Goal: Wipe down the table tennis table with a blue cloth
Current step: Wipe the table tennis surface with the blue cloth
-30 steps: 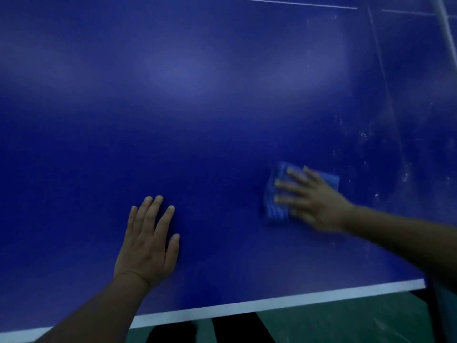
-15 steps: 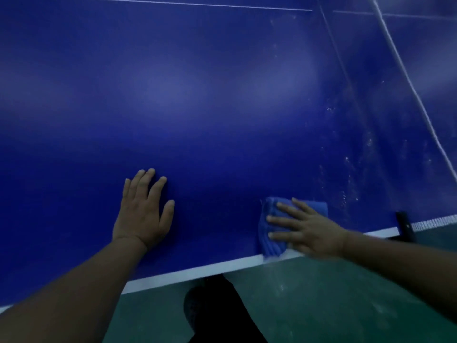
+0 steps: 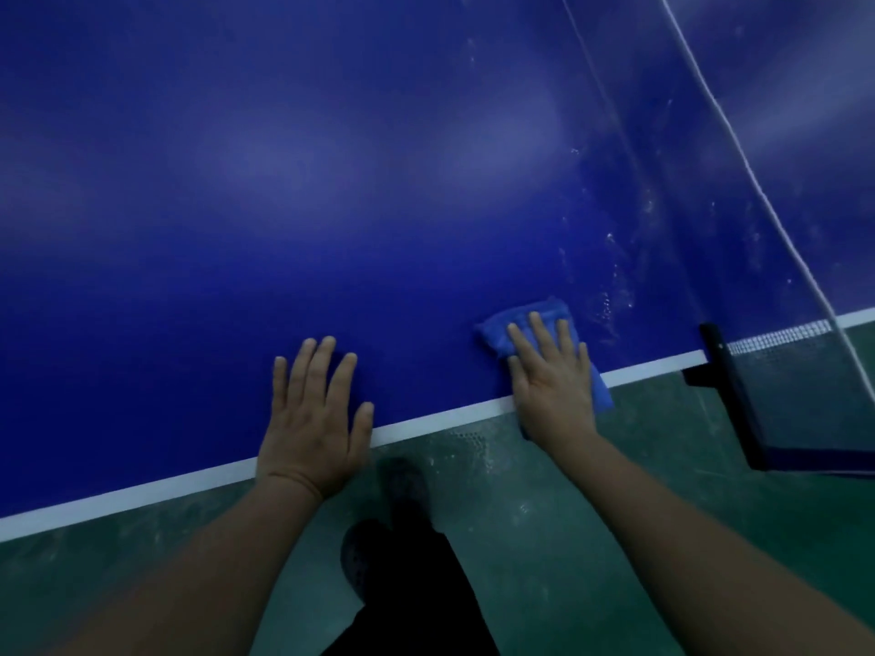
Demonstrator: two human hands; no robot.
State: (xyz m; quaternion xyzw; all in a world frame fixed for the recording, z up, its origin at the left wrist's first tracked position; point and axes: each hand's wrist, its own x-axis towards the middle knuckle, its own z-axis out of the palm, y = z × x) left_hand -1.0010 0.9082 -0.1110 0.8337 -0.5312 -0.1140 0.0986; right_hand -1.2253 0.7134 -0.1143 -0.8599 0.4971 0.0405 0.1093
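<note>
The dark blue table tennis table (image 3: 331,205) fills the upper part of the view, with a white line along its near edge. My right hand (image 3: 551,385) presses flat, fingers straight, on a folded blue cloth (image 3: 497,331) at that near edge; part of the cloth hangs past the edge. My left hand (image 3: 315,419) lies flat on the table surface to the left, fingers spread, holding nothing. White dust specks mark the surface to the right of the cloth.
The net (image 3: 805,343) and its black clamp post (image 3: 724,390) stand at the right, close to the cloth. Green floor (image 3: 568,537) lies below the table edge. A dark shoe and trouser leg (image 3: 393,575) show beneath my arms.
My right hand has dragged the cloth from farther in on the table back to the near edge and turned its fingers to point away. The net post has come into view.
</note>
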